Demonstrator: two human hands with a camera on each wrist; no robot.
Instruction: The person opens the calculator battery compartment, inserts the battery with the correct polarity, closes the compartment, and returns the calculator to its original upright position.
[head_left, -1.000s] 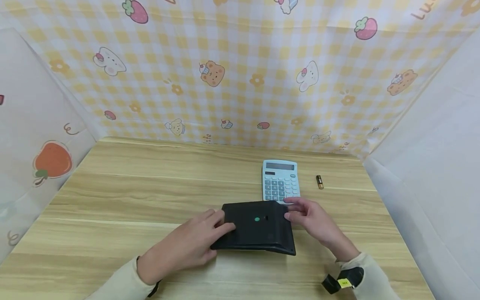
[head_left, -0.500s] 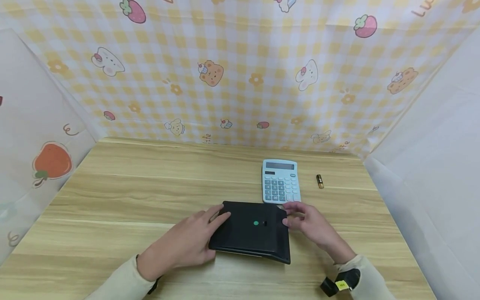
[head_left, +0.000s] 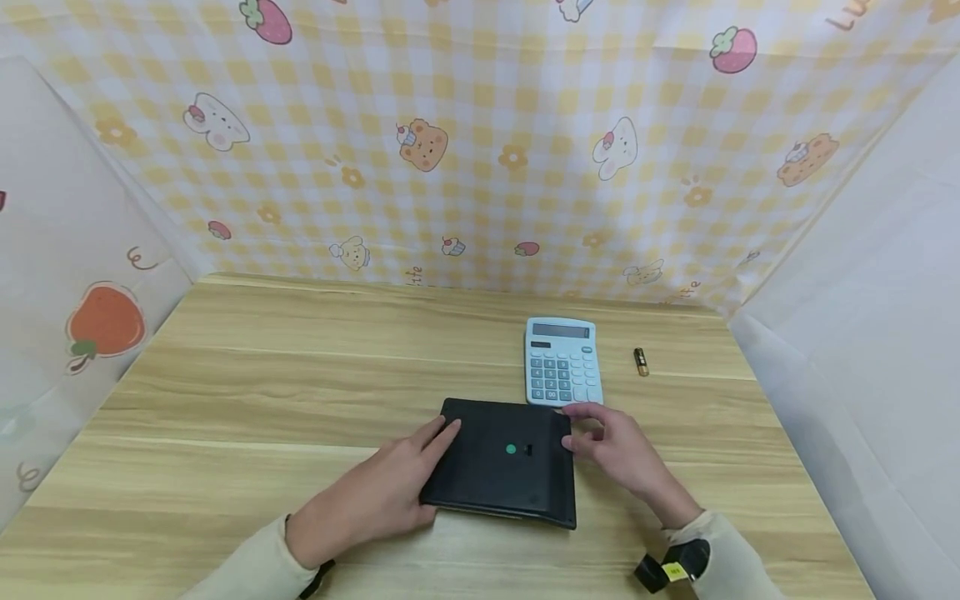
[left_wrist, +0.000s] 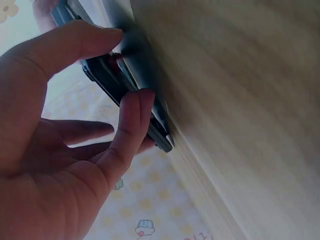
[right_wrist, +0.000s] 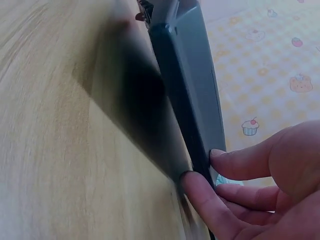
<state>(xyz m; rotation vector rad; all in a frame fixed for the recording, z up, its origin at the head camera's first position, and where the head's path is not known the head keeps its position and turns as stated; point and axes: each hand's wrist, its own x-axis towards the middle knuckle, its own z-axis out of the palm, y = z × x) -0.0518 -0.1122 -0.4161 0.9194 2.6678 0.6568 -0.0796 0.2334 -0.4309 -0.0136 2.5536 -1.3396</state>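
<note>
A flat black rectangular device (head_left: pixel 498 467) with a green dot and a small slot on its upper face is held just over the near middle of the table. My left hand (head_left: pixel 375 492) grips its left side, fingers on top and thumb at the near corner. At the far right corner, my right hand (head_left: pixel 626 458) pinches the edge between thumb and fingers. The right wrist view shows the slim black side of the device (right_wrist: pixel 192 85) above its dark shadow, with the fingertips at one corner. The device's underside is mostly hidden.
Just beyond the device lies a light blue calculator (head_left: pixel 564 362), keys up. To its right is a small black and gold battery (head_left: pixel 641 362). A yellow checked cloth (head_left: pixel 480 208) hangs behind the wooden table (head_left: pixel 300 367).
The black device has tipped flatter and its near right corner has swung a little toward me and leftward. Both hands keep their hold, the right one shifting slightly left.
</note>
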